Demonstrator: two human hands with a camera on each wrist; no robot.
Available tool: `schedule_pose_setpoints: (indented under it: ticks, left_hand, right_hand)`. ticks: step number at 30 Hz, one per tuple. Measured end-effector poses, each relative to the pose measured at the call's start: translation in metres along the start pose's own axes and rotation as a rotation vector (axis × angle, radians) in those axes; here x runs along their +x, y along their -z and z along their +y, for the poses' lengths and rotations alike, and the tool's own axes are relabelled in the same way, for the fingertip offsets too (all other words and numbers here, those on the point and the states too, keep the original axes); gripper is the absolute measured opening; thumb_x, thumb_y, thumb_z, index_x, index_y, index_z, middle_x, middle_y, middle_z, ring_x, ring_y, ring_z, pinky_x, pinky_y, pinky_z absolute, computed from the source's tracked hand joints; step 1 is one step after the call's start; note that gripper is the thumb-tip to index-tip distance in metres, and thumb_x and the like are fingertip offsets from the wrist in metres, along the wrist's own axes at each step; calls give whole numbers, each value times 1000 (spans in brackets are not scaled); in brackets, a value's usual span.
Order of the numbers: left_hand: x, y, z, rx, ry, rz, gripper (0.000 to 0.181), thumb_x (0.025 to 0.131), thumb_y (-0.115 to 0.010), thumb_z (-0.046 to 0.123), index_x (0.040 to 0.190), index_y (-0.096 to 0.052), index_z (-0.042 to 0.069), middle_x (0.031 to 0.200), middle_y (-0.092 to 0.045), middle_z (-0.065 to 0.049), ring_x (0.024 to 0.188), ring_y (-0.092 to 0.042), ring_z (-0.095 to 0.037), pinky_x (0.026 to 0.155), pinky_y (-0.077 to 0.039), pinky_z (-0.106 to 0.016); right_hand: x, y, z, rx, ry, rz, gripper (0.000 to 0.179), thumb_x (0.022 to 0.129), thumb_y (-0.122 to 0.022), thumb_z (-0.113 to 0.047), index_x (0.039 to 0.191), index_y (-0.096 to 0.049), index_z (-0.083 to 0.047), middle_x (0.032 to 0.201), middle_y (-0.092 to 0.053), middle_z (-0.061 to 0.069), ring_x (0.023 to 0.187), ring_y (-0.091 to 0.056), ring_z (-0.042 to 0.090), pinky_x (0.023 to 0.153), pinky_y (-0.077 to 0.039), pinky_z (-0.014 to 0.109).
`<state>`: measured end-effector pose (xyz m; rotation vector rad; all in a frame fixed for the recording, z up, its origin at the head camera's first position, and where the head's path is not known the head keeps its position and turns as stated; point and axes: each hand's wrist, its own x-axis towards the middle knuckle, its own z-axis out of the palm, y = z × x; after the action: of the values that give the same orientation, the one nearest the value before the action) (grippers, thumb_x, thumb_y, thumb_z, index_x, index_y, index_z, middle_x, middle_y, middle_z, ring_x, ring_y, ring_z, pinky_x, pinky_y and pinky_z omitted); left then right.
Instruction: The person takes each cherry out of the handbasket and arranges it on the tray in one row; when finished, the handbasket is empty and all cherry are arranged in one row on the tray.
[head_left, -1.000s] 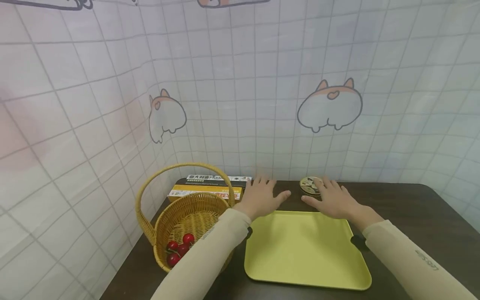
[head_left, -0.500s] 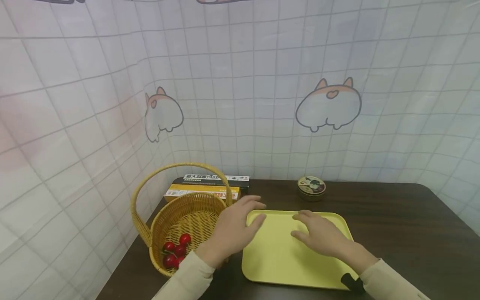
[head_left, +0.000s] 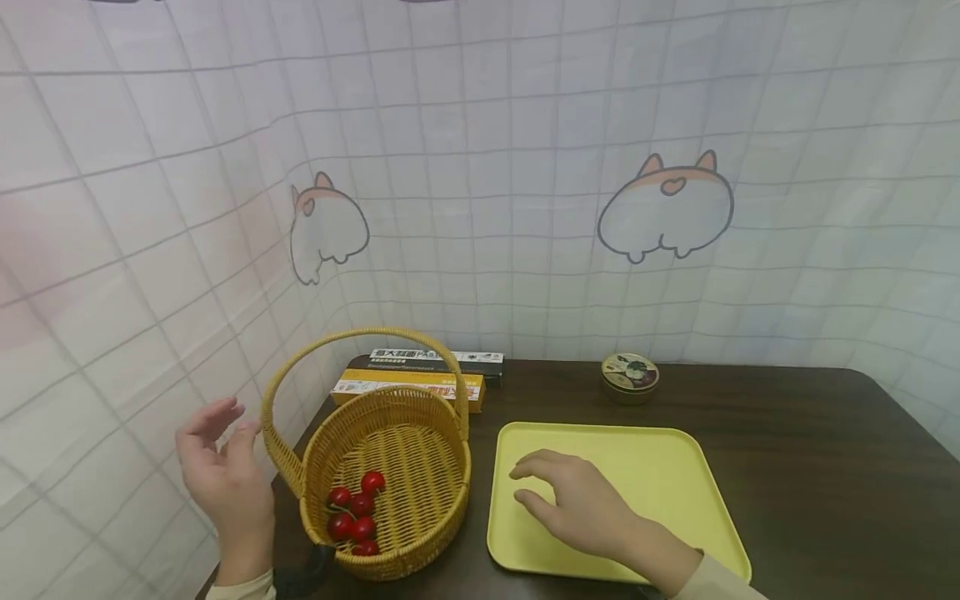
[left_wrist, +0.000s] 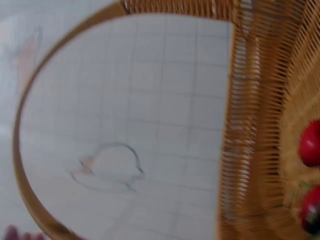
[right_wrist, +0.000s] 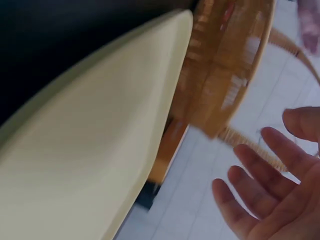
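A round wicker basket (head_left: pixel 416 554) stands at the left of the table with its arched handle (head_left: pixel 382 332) up. Several red cherries (head_left: pixel 362 504) lie at the near left of its inside; two show in part in the left wrist view. My left hand (head_left: pixel 228 479) is raised just left of the basket, fingers loosely bent near the handle's left side, holding nothing. Over the yellow tray (head_left: pixel 652 458) hovers my right hand (head_left: pixel 581 504), its fingers relaxed and apart from the thumb. In the right wrist view the palm and fingers (right_wrist: pixel 255 195) show nothing held.
Behind the basket lie a yellow pasta box (head_left: pixel 472 392) and a black one (head_left: pixel 491 367). A round tin (head_left: pixel 630 377) sits on the dark table (head_left: pixel 810 450) beyond the tray. A patterned wall cloth (head_left: pixel 525 208) rises close behind and on the left side.
My left hand has swung from beyond the tray, across the basket, to its left side. My right hand has drawn back from the tin to over the tray's near left part.
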<state>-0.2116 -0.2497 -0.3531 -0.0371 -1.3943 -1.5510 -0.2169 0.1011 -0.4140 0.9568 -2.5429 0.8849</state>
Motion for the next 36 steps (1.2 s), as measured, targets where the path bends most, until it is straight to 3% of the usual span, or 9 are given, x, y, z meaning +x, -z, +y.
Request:
schedule_pose_setpoints:
  ticks: [2, 6, 8, 10, 18, 22, 28, 33, 36]
  left_hand:
    - [5, 15, -11, 60, 204, -62, 29, 95, -51, 2, 124, -51, 0, 120, -53, -5, 114, -48, -18, 91, -43, -25]
    - [9, 34, -33, 152, 571, -333, 44, 102, -47, 28, 139, -38, 6, 132, -47, 2, 134, -34, -22, 114, -20, -42]
    - [10, 37, -44, 180, 678, -459, 48, 102, -47, 35, 140, -35, 8, 136, -44, 1, 139, -26, -23, 116, -9, -49]
    - [9, 37, -53, 206, 729, -537, 43, 102, -47, 32, 136, -36, 7, 141, -41, -5, 140, -24, -26, 115, -9, -48]
    - [3, 41, -76, 324, 691, -632, 17, 99, -43, 5, 112, -37, -5, 152, -31, -22, 141, -25, -39, 111, -22, -55]
    - [-4, 39, -85, 348, 635, -569, 12, 92, -42, -4, 103, -36, -5, 150, -35, -22, 138, -31, -38, 106, -30, -45]
    - [-14, 32, -90, 387, 619, -444, 39, 89, -39, -2, 128, -43, -5, 148, -40, -21, 134, -36, -31, 89, -31, -16]
    - [-15, 32, -92, 436, 636, -401, 43, 88, -41, 1, 129, -49, -1, 144, -47, -17, 128, -43, -27, 80, -33, -11]
    - [-13, 33, -92, 473, 623, -396, 32, 86, -44, 1, 116, -54, -2, 140, -52, -17, 125, -47, -28, 78, -36, -13]
  right_hand:
    - [7, -7, -8, 46, 41, 16, 15, 90, -68, -19, 105, -71, -18, 108, -69, -9, 103, -64, 10, 86, -52, 36]
    - [21, -22, -25, 162, 125, 13, 13, 91, -67, -15, 103, -71, -16, 103, -69, -9, 97, -65, 8, 83, -52, 30]
    - [28, -31, -34, 201, 166, 3, 13, 92, -65, -14, 104, -70, -15, 103, -69, -7, 96, -65, 7, 83, -51, 26]
    - [34, -41, -40, 225, 201, -17, 14, 93, -64, -15, 106, -70, -15, 105, -69, -5, 94, -64, 5, 81, -50, 21]
    - [56, -78, -58, 90, 263, -92, 19, 95, -58, -19, 110, -69, -16, 114, -67, -3, 110, -61, 9, 91, -48, 24]
    - [69, -87, -66, -1, 236, -135, 19, 95, -58, -21, 110, -70, -19, 111, -68, -8, 104, -62, 6, 86, -49, 24]
    - [92, -98, -75, 7, 96, -321, 24, 93, -61, -25, 113, -71, -19, 114, -68, -12, 105, -62, 5, 86, -49, 25]
    - [106, -107, -78, 24, 12, -516, 34, 85, -72, -29, 118, -69, -22, 110, -68, -13, 94, -60, 3, 80, -48, 23]
    - [111, -112, -79, 59, 23, -589, 35, 81, -76, -27, 116, -70, -24, 103, -68, -14, 86, -57, 0, 76, -46, 21]
